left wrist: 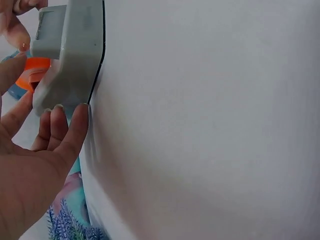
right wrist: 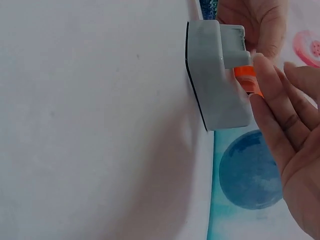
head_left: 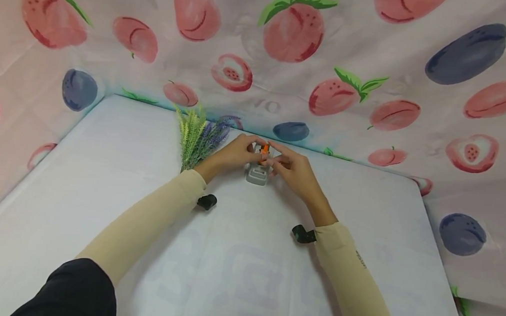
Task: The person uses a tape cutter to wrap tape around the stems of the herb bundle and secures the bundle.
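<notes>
A grey tape dispenser [head_left: 257,175] stands on the white table near its back edge, its side and black-edged base showing in the right wrist view. Within its upper part is an orange tape hub [right wrist: 245,77], partly covered by fingers. My left hand [head_left: 237,151] pinches the hub with thumb and forefinger, while its other fingertips [left wrist: 58,112] rest against the dispenser's end. From the other side my right hand [head_left: 294,171] reaches in, thumb and forefinger about the hub. Its fingertips [right wrist: 256,100] are right at the orange edge.
Yellow and purple artificial flowers [head_left: 198,138] lie at the back, left of my left hand. Fruit-printed cloth [head_left: 287,80] hangs behind the table. Black wrist-worn pieces [head_left: 207,202] stick out by both sleeves.
</notes>
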Motion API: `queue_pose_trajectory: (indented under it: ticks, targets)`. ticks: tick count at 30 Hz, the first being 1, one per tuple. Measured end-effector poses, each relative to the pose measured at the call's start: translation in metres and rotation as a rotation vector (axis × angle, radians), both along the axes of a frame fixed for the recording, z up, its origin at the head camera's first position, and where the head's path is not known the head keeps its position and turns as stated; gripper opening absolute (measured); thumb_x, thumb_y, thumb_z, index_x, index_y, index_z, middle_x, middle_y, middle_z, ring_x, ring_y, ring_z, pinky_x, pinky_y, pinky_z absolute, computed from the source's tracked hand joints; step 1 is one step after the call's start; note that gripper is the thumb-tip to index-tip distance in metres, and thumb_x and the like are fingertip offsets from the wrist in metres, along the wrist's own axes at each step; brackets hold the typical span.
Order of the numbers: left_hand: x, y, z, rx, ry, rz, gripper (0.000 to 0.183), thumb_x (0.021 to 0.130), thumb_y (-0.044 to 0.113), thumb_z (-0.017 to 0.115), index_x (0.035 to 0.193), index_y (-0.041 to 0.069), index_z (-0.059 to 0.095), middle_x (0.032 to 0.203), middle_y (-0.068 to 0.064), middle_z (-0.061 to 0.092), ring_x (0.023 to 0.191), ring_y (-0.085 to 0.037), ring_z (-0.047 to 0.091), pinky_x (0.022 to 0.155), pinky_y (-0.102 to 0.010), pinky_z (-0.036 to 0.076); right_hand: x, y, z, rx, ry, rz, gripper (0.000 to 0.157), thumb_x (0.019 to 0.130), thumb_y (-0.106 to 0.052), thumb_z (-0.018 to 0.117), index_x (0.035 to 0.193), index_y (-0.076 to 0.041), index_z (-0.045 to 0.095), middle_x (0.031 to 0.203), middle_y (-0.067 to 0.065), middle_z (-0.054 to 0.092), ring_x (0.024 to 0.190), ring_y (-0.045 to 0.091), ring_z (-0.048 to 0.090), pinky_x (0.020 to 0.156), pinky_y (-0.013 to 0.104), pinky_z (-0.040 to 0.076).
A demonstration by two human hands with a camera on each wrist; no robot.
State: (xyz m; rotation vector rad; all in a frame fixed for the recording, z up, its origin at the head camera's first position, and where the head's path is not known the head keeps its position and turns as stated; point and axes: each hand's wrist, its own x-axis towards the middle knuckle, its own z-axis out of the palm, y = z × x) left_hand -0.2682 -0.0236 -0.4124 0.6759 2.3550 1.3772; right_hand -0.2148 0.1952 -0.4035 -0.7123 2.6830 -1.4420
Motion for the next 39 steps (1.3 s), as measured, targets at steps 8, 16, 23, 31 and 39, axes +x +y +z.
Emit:
queue_pose_trajectory:
  ticks: [8, 16, 23, 31, 39]
  targets:
    - [0.001, -0.001, -0.003, 0.024, -0.028, 0.015, 0.048, 0.1, 0.029, 0.068, 0.144, 0.016, 0.057, 0.083, -0.015, 0.057, 0.064, -0.017, 0.041, 0.061, -0.031, 0.036, -0.006, -0.006, -0.004, 0.045, -0.01, -0.098, 0.049, 0.101, -0.013, 0.064, 0.148, -0.012, 0.053, 0.089, 0.012, 0.078, 0.074, 0.03, 0.074, 0.047, 0.026, 0.034]
    - [0.0, 0.0, -0.005, 0.025, -0.026, 0.021, 0.049, 0.098, 0.032, 0.069, 0.144, 0.017, 0.057, 0.088, -0.014, 0.059, 0.067, -0.019, 0.044, 0.062, -0.031, 0.038, -0.007, -0.013, -0.004, -0.003, -0.039, -0.156, 0.044, 0.098, -0.014, 0.069, 0.14, -0.007, 0.059, 0.081, 0.011, 0.076, 0.071, 0.034, 0.07, 0.052, 0.027, 0.043]
    - [0.0, 0.0, -0.004, 0.014, -0.016, 0.023, 0.046, 0.098, 0.027, 0.069, 0.142, 0.017, 0.059, 0.096, -0.016, 0.061, 0.074, -0.021, 0.048, 0.065, -0.032, 0.04, -0.008, -0.013, -0.003, 0.016, 0.001, -0.136, 0.052, 0.089, -0.023, 0.08, 0.136, -0.007, 0.063, 0.087, 0.004, 0.078, 0.078, 0.015, 0.071, 0.069, 0.029, 0.051]
    - [0.001, -0.001, -0.003, 0.015, -0.012, 0.026, 0.043, 0.099, 0.024, 0.067, 0.14, 0.017, 0.06, 0.095, -0.015, 0.061, 0.073, -0.02, 0.047, 0.064, -0.032, 0.039, -0.006, -0.015, -0.004, -0.031, -0.003, -0.13, 0.048, 0.088, -0.01, 0.079, 0.133, -0.004, 0.065, 0.094, 0.008, 0.078, 0.086, 0.02, 0.074, 0.073, 0.024, 0.056]
    - [-0.001, 0.0, -0.005, 0.046, -0.037, 0.022, 0.047, 0.098, 0.028, 0.07, 0.142, 0.016, 0.059, 0.09, -0.014, 0.062, 0.068, -0.018, 0.045, 0.062, -0.031, 0.038, -0.002, -0.017, 0.002, 0.039, -0.077, -0.159, 0.04, 0.089, -0.005, 0.078, 0.128, -0.004, 0.067, 0.117, 0.01, 0.067, 0.09, 0.023, 0.073, 0.076, 0.031, 0.058]
